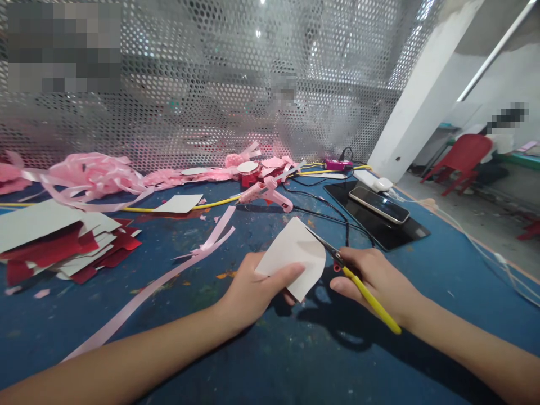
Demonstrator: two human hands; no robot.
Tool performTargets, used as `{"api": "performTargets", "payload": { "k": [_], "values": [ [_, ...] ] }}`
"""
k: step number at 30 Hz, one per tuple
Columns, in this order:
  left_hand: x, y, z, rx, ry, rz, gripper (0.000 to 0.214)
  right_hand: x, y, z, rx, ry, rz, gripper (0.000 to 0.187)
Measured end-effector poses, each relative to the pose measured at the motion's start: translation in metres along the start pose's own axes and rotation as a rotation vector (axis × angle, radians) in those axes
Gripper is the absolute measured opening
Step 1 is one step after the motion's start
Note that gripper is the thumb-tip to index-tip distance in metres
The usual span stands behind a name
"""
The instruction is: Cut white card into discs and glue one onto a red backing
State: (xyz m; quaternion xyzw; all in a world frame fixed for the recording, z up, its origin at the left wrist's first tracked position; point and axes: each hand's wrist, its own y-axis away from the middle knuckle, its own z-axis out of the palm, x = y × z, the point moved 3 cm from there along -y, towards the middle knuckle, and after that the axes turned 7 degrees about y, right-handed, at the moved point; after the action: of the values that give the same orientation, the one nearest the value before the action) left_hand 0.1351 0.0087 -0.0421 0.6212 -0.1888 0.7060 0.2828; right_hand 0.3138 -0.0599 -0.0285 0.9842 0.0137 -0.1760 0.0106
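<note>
My left hand (253, 289) pinches a white card piece (293, 256) with one rounded edge, held just above the blue table (295, 360). My right hand (377, 278) is closed round yellow-handled scissors (358, 281), whose blades reach into the card's upper right edge. A long pink ribbon (169, 275) lies on the table left of my left hand.
A pink glue gun (268, 193) lies behind the card, with black cables running to the right. A phone (378, 204) rests on a dark tablet (379, 219). Red and white card sheets (63, 242) are stacked at left. Pink ribbon heaps (93, 174) line the perforated metal screen.
</note>
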Motion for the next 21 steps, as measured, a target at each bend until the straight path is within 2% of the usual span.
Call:
{"api": "performTargets", "payload": {
  "k": [8, 13, 16, 21],
  "values": [
    [-0.001, -0.007, -0.009, 0.116, 0.056, 0.107, 0.020, 0.003, -0.002, 0.000, -0.003, 0.038, 0.043, 0.058],
    [0.000, -0.012, -0.007, 0.058, 0.150, 0.116, 0.029, 0.004, -0.003, 0.004, -0.023, -0.036, 0.045, 0.057],
    [0.003, -0.006, 0.001, 0.011, 0.118, 0.095, 0.022, -0.001, 0.000, 0.004, -0.042, -0.210, -0.016, 0.059],
    [0.005, 0.009, 0.016, -0.067, 0.118, 0.086, 0.015, -0.019, 0.008, -0.001, -0.026, -0.456, -0.219, 0.063]
  ]
}}
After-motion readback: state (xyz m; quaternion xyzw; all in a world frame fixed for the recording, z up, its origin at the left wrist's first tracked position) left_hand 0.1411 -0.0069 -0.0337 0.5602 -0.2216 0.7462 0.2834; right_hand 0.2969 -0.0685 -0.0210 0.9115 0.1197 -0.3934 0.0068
